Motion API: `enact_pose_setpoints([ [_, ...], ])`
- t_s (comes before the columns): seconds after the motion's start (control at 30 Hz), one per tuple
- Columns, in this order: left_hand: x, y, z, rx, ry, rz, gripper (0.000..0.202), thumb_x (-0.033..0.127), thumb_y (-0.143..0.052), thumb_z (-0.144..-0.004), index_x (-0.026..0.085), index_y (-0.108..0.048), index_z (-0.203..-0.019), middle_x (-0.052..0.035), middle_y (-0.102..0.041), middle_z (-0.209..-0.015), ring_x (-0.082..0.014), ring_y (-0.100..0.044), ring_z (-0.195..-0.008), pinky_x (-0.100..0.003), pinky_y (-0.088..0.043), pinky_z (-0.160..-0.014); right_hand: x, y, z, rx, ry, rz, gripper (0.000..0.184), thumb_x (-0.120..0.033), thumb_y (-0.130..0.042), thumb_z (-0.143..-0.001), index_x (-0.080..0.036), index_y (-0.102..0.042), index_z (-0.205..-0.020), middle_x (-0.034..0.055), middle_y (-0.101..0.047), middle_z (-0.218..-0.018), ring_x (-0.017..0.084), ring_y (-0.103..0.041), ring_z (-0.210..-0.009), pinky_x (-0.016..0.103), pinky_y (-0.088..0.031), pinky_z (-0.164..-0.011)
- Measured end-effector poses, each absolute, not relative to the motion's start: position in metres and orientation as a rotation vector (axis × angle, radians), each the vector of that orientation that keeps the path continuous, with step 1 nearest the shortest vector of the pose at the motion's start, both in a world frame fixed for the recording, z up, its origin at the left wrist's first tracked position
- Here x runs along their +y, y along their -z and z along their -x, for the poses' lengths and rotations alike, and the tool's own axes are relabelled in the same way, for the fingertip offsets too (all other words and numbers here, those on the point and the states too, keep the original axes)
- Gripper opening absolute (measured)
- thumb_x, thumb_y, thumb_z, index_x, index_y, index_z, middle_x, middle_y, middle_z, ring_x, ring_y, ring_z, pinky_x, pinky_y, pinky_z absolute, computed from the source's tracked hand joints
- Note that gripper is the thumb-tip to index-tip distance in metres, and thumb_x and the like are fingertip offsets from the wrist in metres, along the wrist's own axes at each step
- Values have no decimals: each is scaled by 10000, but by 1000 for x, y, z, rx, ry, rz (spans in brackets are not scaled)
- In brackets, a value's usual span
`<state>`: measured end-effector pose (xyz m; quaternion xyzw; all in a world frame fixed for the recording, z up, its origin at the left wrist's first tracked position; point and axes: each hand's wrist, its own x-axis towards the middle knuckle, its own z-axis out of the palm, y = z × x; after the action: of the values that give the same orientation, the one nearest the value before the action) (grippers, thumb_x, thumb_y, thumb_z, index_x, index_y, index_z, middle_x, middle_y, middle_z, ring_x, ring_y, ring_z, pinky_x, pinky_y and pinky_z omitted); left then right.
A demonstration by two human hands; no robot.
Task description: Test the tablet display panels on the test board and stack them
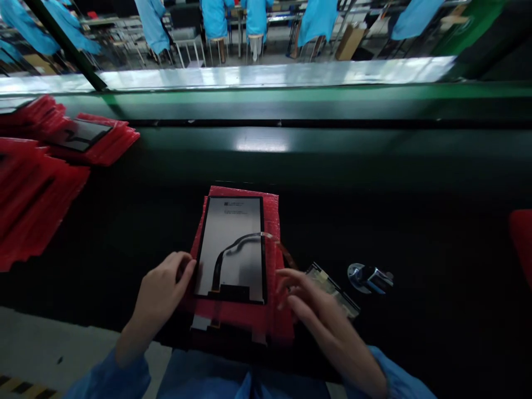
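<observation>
A flat LCD screen panel [243, 260], its pale grey back facing up, lies on red bubble-wrap sleeves [272, 216] in front of me. A dark flex cable [219, 266] curves up from its lower edge and crosses past its right side. My left hand [164, 288] is curled, thumb and forefinger closed at the panel's left edge. Right of the panel, my right hand [313, 310] hovers by the sleeve's edge, slightly blurred, its fingers bent and apart with nothing visible in them. Partly behind that hand lies a small circuit board [332, 291]. Another panel's lower end [202, 322] shows below the sleeve.
A shiny metal object with a round base [369, 278] sits to the right on the black work surface [436, 332]. Stacks of red sleeves [33, 199] stand at left, one bearing another panel [78, 134]. A green ledge [332, 105] runs across the back; people in blue sit beyond.
</observation>
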<state>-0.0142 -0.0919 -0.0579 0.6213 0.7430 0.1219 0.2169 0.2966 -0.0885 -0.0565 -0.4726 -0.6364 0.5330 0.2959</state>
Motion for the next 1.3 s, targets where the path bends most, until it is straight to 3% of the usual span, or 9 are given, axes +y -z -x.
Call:
enact_pose_setpoints([
  [0.13,-103,77,7,2056,-131,-1691,405,507,-345,-986,191,-589,-918,-76,-674,-970,-261,-647,-869,-362,-453,-736,-94,78,-272,-1698,-1524,1309,499,-346,-472,-956,-169,-433,-1421,128,-579,-1263,231,-586,-1153,394,-499,-1022],
  [0.4,-102,65,6,2165,-190,-1800,397,561,-471,-935,202,-537,-779,-36,-601,-806,-226,-590,-756,-317,-379,-657,-100,82,-265,-1698,-1399,1346,568,-293,-455,-942,-113,-370,-1474,147,-580,-1297,237,-585,-1181,442,-465,-1082],
  [0.53,-112,37,-6,2166,-522,-1951,397,496,-447,-971,194,-549,-734,-21,-574,-785,-190,-555,-733,-315,-379,-653,-111,82,-255,-1866,-1154,1390,564,-291,-522,-911,-106,-439,-1438,170,-502,-1410,277,-501,-1300,480,-415,-1131],
  [0.67,-121,6,-31,1799,-988,-2068,381,343,-285,-1028,205,-632,-951,-61,-621,-1154,-217,-592,-1045,-348,-446,-876,-120,79,-237,-2023,-812,1336,753,-341,-688,-825,-71,-402,-1467,195,-369,-1534,340,-346,-1425,517,-357,-1172],
  [0.8,-122,6,-43,1303,-806,-2410,372,344,-326,-1014,211,-574,-1257,-71,-579,-1370,-245,-493,-1312,-422,-330,-1163,-117,77,-231,-1865,-664,1363,603,-190,-551,-893,-91,-401,-1469,164,-581,-1364,264,-579,-1241,400,-492,-1065],
  [0.93,-114,42,-35,1339,-265,-2482,459,381,-313,-1029,157,-558,-1346,-100,-504,-1459,-250,-421,-1389,-491,-326,-1184,-110,79,-240,-1770,-653,1366,425,-188,-460,-959,-142,-529,-1375,130,-648,-1282,248,-651,-1139,370,-532,-998],
  [1.07,-103,71,-25,1384,-170,-2357,512,425,-257,-1040,142,-536,-1361,-116,-359,-1556,-251,-276,-1465,-542,-261,-1201,-109,82,-251,-1441,-790,1410,297,-318,-479,-983,-202,-651,-1196,121,-702,-1124,277,-660,-1097,402,-563,-945],
  [1.2,-98,67,-28,1435,-445,-2031,481,449,-319,-1035,221,-443,-1440,-53,-305,-1593,-225,-257,-1474,-494,-148,-1241,-128,88,-235,-871,-979,1437,484,-468,-519,-951,-189,-504,-1346,122,-674,-1158,281,-590,-1217,459,-523,-1035],
  [1.3,-105,60,-35,1501,-715,-1752,525,432,-199,-1044,274,-269,-1539,-42,-353,-1572,-240,-354,-1429,-418,-304,-1202,-152,91,-203,-582,-1268,1290,641,-548,-572,-889,-212,-420,-1412,114,-670,-1179,277,-627,-1169,448,-554,-1005],
])
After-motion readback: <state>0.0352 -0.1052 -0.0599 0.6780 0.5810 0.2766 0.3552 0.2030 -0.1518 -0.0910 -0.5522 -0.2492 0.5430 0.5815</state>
